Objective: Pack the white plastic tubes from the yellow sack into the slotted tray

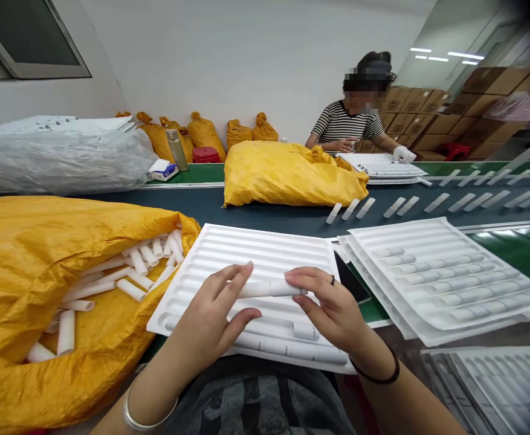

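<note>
A white tube [271, 289], with a seam about midway, lies level above a white ridged tray [255, 241]. My right hand [330, 299] pinches the tube's right end between thumb and fingers. At its left end is my left hand [217, 308], thumb and fingers spread apart; the thumb tip stands clear of the tube. Whether the left fingers touch it I cannot tell. In the tray's near grooves rest a short printed tube [305, 330] and a row of printed tubes [287, 348], partly behind my left hand.
On the left, a yellow sack [65, 235] gapes over loose white tubes [138, 266]. Stacked trays [455, 272] holding tubes stand at right. Across the belt [187, 205], tubes lie in rows beside another yellow sack [287, 172]. A co-worker [350, 124] handles trays opposite.
</note>
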Demonstrator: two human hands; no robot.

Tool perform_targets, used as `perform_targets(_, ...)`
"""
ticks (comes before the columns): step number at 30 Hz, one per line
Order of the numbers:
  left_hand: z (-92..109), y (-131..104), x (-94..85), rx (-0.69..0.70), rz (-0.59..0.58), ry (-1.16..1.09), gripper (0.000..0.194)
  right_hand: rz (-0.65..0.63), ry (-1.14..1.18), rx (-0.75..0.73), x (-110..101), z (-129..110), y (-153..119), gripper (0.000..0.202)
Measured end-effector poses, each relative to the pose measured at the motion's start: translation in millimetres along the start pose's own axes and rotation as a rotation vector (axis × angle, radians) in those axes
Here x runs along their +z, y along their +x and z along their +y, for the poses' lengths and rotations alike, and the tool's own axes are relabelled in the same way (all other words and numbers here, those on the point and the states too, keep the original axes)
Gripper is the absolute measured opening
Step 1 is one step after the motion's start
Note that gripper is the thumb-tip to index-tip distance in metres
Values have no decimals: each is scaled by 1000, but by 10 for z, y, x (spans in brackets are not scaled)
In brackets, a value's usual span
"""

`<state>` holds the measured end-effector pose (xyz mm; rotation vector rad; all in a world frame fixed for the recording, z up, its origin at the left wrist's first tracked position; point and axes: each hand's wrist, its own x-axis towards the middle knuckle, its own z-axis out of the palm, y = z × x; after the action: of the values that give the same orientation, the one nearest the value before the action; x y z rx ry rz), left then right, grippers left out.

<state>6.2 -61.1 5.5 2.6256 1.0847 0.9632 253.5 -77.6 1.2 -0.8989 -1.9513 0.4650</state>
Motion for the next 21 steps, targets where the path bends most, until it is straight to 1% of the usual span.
perform_targets(2,-32,-1,-15,-50,-43,-70,46,36,-7,24,-9,26,-14,38)
perform_targets(3,-45,-4,-15,-57,-60,-104,38,33,-8,34,-9,40,-22,37)
perform_targets(5,-54,-13,-3,-46,-35,-126,32,16,-9,50,-7,68,-35,35)
perform_targets(8,-26,-19,32,17,79,-57,38,25,-8,92,-10,100,-46,33)
perform_targets(11,13,-8,49,105,132,17,46,25,25,177,-26,115,-60,31)
perform_targets(13,33,4,45,150,146,51,50,10,103,261,-35,112,-73,30)
perform_targets(17,53,17,53,246,145,72,56,-37,365,434,-21,73,-95,31)
perform_targets(19,57,16,84,279,125,62,58,-69,431,470,3,50,-104,32)
perform_targets(21,58,6,124,282,124,49,58,-79,448,487,28,35,-115,34)
